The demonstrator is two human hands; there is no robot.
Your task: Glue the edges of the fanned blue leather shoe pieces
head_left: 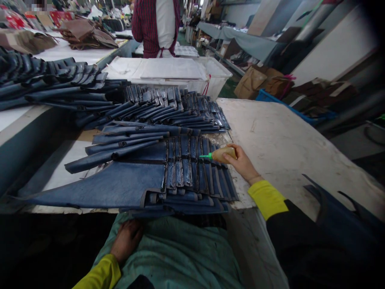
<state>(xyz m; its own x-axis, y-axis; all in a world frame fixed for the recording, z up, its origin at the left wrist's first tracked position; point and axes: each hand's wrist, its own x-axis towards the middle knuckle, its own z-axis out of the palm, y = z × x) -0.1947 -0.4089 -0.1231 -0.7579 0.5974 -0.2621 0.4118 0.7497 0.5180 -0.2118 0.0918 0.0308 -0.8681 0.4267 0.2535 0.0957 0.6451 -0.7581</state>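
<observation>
My right hand (243, 162) is wrapped round a squeeze bottle (222, 155) of amber liquid, likely glue, tilted nearly level. Its green nozzle points left and touches or hovers just over the overlapping blue leather pieces (186, 160); which of the two I cannot tell. Shiny wet strips run along the edges of several pieces, with a dark band crossing them. One long blue piece (120, 180) stretches left along the table's front edge. My left hand (128, 237) lies on the green apron (177, 253) over my lap, holding nothing, its fingers loosely laid down and partly in shade.
Behind the row lie more overlapping blue pieces (168, 106), and another pile (60, 76) at the left. A white bin (221, 76) stands beyond the pale table (279, 136). A person (156, 28) is farther back. Blue pieces (339, 216) hang at right, near a blue crate (275, 97).
</observation>
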